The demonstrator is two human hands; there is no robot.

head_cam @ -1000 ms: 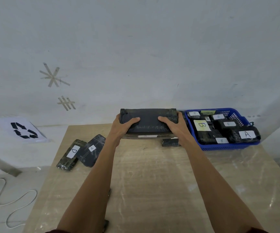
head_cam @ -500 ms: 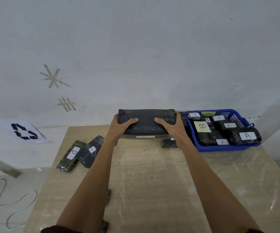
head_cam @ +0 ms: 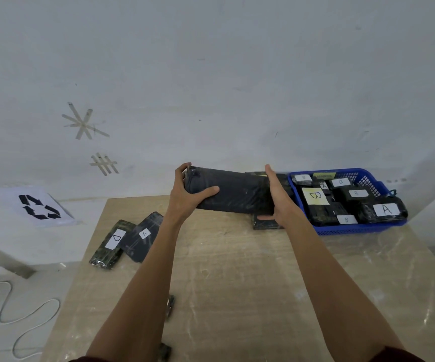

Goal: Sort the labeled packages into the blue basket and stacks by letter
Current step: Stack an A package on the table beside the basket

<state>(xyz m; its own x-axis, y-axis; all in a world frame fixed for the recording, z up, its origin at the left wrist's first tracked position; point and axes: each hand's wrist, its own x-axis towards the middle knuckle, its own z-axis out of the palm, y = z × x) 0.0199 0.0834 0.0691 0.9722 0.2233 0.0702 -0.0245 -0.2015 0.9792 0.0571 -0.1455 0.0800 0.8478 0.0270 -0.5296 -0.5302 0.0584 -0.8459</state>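
A large black wrapped package is lifted off the far middle of the table, tilted with its left end higher. My left hand grips its left end, thumb on the near face. My right hand holds its right end, palm against the side and fingers under it. Its label is hidden. The blue basket at the far right holds several black packages labeled A and B. A D package and an A package lie at the far left of the table.
A small dark package lies on the table under my right hand. Another dark package sits behind the lifted one. Small dark pieces lie beside my left forearm. A recycling sign and a white cable are on the floor, left.
Both hands have raised the large black package off the stack and tipped it, left end up. My right hand moved from its top to its right end.
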